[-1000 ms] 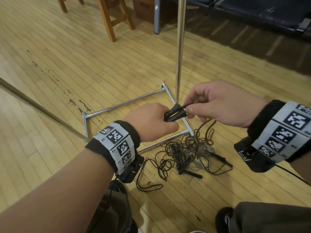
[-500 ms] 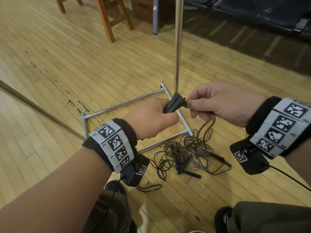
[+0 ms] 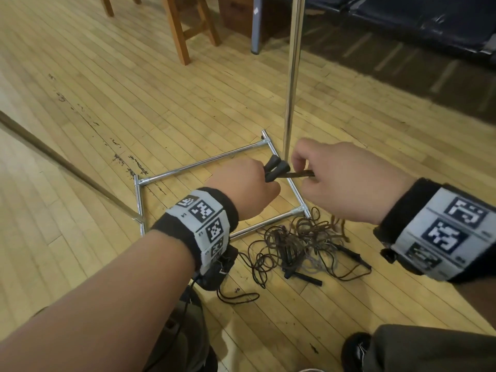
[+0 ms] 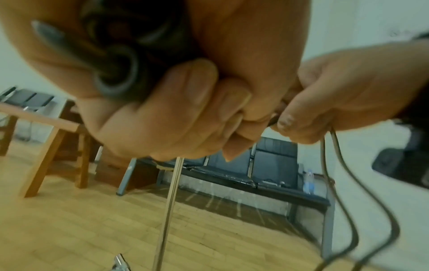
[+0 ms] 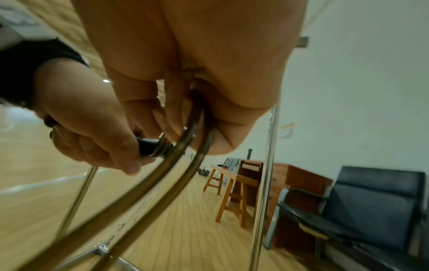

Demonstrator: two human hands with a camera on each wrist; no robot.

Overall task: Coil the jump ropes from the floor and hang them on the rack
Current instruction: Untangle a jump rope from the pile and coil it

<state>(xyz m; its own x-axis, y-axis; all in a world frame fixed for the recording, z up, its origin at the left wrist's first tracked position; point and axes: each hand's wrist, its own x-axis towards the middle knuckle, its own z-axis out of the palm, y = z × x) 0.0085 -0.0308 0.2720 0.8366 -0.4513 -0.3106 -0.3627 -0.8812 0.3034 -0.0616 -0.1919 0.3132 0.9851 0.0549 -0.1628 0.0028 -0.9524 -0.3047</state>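
jump rope handles (image 3: 275, 169) clenched in left grip (image 3: 243, 189), side by side, long axis toward right grip | right grip (image 3: 346, 181) pinches doubled cord (image 3: 300, 173) just beside the handles, nearer the slack | rope pile (image 3: 303, 242) on floor below right grip | rack pole (image 3: 292, 76) just beyond

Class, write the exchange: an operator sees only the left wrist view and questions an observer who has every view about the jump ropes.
Operator: How many handles am I gripping?
Observer: Two black handles stick out of the left hand, side by side.
Operator: My right hand pinches the cord. Are any ropes on the floor?
Observer: Yes, a tangled pile lies on the floor beside the rack base.
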